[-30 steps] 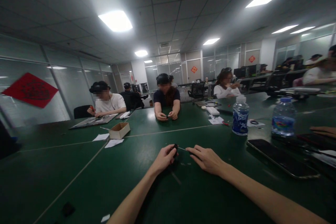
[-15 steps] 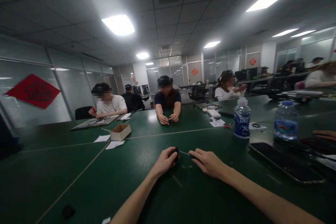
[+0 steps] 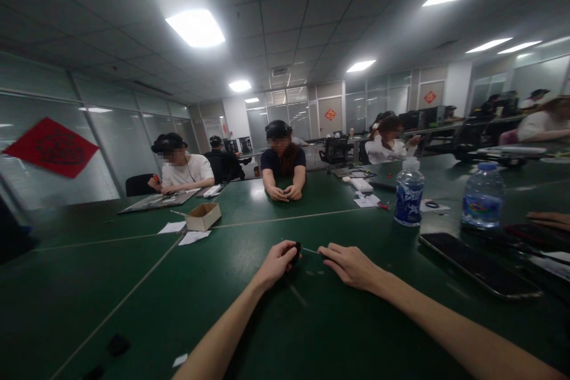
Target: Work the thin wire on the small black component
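Thin rod (image 3: 310, 250) still spans the gap between the hands (image 3: 276, 262).

2 lg. btls (image 3: 408, 197), 1 open box (image 3: 203, 219) — 1 thin rod (image 3: 310, 250).

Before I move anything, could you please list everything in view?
Green seamed tabletop: one, green, foreground
Small black object: one, black, front centre
Thin straight rod: one, pale, right of that object
Blue-labelled plastic bottle: one, clear and blue, right
Blue-capped plastic bottle: one, clear, farther right
Flat glossy smartphone: one, black, nearer than the bottles
Open cardboard box: one, beige, left of centre
White paper slips: several, white, scattered over the tabletop
Small unclear items: several, dark or white, elsewhere on the tabletop
Red diamond wall signs: several, red, left wall and background
Co-workers: several, mixed clothing, around the tabletop and beyond
Rectangular ceiling lights: several, white, overhead
Left hand: one, bare, grip on the black object
Right hand: one, bare, grip on the rod's end
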### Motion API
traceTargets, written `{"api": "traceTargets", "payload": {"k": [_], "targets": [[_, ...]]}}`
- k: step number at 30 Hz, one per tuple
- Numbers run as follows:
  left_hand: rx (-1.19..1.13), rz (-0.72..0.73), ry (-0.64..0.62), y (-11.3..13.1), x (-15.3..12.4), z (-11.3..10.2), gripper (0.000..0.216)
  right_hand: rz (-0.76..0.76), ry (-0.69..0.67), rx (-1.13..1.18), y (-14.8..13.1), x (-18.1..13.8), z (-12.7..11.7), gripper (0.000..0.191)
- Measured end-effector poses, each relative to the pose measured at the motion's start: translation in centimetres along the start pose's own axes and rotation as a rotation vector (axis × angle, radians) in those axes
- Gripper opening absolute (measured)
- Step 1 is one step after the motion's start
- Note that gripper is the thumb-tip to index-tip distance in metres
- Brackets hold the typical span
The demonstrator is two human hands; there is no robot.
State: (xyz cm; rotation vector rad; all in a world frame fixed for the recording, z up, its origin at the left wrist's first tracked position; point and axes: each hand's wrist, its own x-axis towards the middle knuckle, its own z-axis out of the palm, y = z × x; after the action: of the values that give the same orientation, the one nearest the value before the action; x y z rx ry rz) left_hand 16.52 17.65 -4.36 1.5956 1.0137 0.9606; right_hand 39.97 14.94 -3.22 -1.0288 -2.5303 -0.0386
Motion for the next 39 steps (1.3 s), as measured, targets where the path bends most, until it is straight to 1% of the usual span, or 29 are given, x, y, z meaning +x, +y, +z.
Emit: {"api": "traceTargets", "payload": {"k": [5, 9, 11, 14, 16, 21, 27, 31, 36, 39], "targets": [[-0.053, 0.009, 0.002, -0.5, 0.4, 0.0, 0.047, -0.025, 0.006, -0.023, 0.0, 0.0, 0.0, 0.031], [-0.241, 0.023, 0.119, -1.1, 0.8, -0.3, 0.05, -0.138, -0.011, -0.075, -0.3, 0.0, 0.2, 0.029], [-0.295, 0.022, 0.134, -1.1, 0.8, -0.3, 0.051, -0.121, 0.018, -0.084, -0.3, 0.0, 0.3, 0.029], [-0.268, 0.012, 0.089, -1.0, 0.6, -0.4, 0.051, -0.038, 0.07, -0.065, -0.2, 0.0, 0.6, 0.03], [-0.227, 0.002, 0.063, -0.7, 0.5, -0.3, 0.052, -0.014, 0.074, -0.04, -0.1, 0.0, 0.7, 0.031], [-0.145, -0.002, 0.011, -0.4, 0.3, -0.2, 0.05, -0.005, 0.072, 0.016, 0.0, -0.1, 0.8, 0.032], [-0.121, 0.006, -0.044, -0.1, 0.2, -0.1, 0.046, 0.006, 0.061, 0.02, 0.0, -0.1, 0.7, 0.034], [-0.117, 0.006, -0.054, 0.1, 0.1, 0.0, 0.046, 0.003, 0.057, 0.01, 0.0, -0.1, 0.6, 0.034], [-0.116, 0.026, -0.066, -0.4, 0.2, -0.1, 0.044, -0.005, 0.049, -0.025, -0.1, -0.1, 0.7, 0.035], [-0.111, 0.033, -0.078, -0.4, 0.2, -0.1, 0.043, 0.0, 0.049, -0.009, -0.1, -0.1, 0.7, 0.035]]}}
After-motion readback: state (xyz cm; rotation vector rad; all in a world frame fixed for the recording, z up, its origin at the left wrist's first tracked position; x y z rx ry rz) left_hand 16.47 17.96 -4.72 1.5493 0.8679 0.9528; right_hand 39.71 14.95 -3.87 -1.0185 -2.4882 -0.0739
